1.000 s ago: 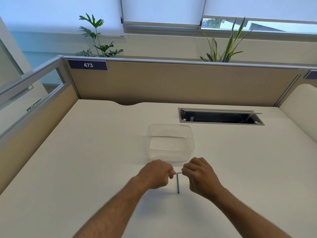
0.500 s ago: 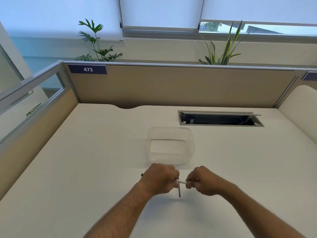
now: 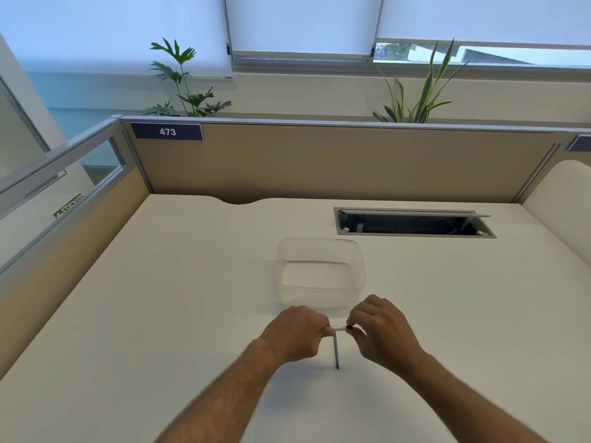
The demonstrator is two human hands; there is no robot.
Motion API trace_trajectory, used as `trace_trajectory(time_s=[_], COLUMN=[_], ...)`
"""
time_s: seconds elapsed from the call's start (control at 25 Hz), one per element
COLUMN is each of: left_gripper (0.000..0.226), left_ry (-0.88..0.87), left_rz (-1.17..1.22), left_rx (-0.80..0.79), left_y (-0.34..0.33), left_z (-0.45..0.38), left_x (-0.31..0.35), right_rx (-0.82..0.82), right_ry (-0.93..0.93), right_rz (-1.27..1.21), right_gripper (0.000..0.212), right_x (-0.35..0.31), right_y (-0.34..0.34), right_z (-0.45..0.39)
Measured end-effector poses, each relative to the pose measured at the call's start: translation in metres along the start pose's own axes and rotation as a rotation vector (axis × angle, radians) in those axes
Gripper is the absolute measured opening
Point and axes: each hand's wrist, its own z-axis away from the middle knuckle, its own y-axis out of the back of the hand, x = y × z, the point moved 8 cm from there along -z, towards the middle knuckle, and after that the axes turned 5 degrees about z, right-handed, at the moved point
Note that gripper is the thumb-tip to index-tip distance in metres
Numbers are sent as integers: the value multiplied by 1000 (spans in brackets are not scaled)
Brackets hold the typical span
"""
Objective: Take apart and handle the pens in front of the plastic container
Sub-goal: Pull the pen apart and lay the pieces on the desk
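Observation:
A thin white pen (image 3: 339, 328) runs sideways between my two hands, just in front of the clear plastic container (image 3: 320, 272). My left hand (image 3: 295, 335) is closed around its left end. The fingertips of my right hand (image 3: 379, 330) pinch its dark right end. A second pen, dark and slim (image 3: 336, 352), lies on the desk below the gap between my hands, pointing toward me. The container looks empty.
The pale desk (image 3: 160, 298) is walled by tan partitions at the back and left. An open cable hatch (image 3: 412, 222) is set into the desk behind and to the right of the container. Plants stand behind the partition.
My right hand has lifted and now pinches the dark tip of the white pen. Both hands stay in front of the container. The dark pen has not moved.

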Motion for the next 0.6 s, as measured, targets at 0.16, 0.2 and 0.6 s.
trace_trajectory(time_s=[0.16, 0.2, 0.6], left_gripper=[31, 30, 26], left_ry=[-19, -25, -28], left_rz=[-40, -56, -35], left_rx=[12, 6, -10], left_y=[1, 1, -6], left_z=[-3, -3, -2], left_x=[-2, -2, 6], right_rx=[-431, -520, -462], right_ry=[-74, -57, -211], right_rz=[-72, -81, 96], right_gripper=[48, 43, 13], right_x=[7, 6, 11], right_y=[-30, -35, -26], right_z=[2, 3, -5])
